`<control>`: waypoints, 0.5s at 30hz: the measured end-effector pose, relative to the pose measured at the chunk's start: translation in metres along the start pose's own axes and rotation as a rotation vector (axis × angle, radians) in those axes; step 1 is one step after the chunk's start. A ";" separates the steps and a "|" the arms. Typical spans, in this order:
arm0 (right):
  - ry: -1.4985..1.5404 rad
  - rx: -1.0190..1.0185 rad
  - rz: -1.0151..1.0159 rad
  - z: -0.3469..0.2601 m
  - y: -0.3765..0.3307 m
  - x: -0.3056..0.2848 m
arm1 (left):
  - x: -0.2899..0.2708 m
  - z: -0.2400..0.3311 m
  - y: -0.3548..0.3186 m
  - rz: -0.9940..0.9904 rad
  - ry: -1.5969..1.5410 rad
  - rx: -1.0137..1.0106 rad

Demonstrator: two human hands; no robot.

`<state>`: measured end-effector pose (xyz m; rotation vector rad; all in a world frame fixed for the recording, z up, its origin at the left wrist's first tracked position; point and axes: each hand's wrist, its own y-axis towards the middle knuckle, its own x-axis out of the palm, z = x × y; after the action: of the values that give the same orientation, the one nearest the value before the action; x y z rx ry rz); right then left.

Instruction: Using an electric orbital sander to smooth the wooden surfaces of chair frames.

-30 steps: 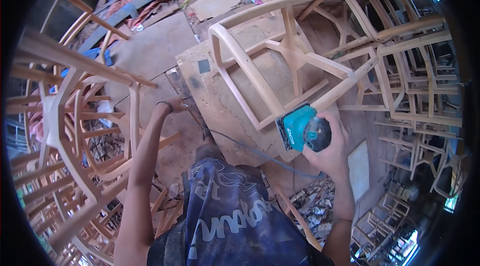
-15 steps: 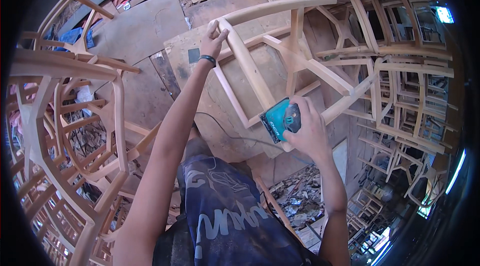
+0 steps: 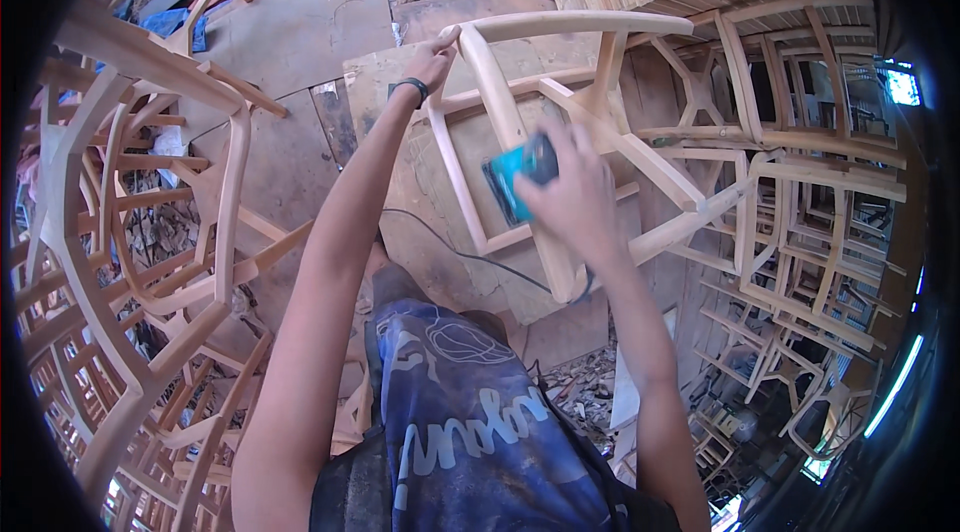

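A bare, unfinished wooden chair frame (image 3: pixel 560 102) lies tipped on a scuffed plywood worktop (image 3: pixel 440 232) at upper centre of the frame. The right hand (image 3: pixel 572 194) presses a teal-and-black electric sander (image 3: pixel 518 176) against one pale rail at centre, fingers closed over the tool's top; its dark cord (image 3: pixel 450 250) trails down to lower left across the board. The left hand (image 3: pixel 432 57), a dark band at the wrist, grips the frame's upper corner, fingers wrapped around the wood. Stacked unfinished chair frames (image 3: pixel 150 232) crowd the left edge, with more at right.
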<state>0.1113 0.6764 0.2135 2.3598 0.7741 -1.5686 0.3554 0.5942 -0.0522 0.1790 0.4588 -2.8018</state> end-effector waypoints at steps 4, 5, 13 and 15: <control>-0.009 -0.162 0.108 0.017 0.098 0.021 | -0.011 -0.013 0.007 -0.081 0.007 0.097; -0.012 -0.157 0.153 0.017 0.123 0.030 | -0.018 -0.023 0.010 -0.101 0.003 0.176; -0.049 -0.191 0.137 0.035 0.172 0.024 | 0.002 -0.027 0.011 -0.095 0.008 0.295; -0.065 -0.129 0.100 0.022 0.121 0.011 | -0.002 -0.021 0.010 -0.103 0.053 0.241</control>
<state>0.1605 0.5684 0.1805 2.2098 0.7089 -1.5000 0.3619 0.5926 -0.0748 0.2894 0.1442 -2.9538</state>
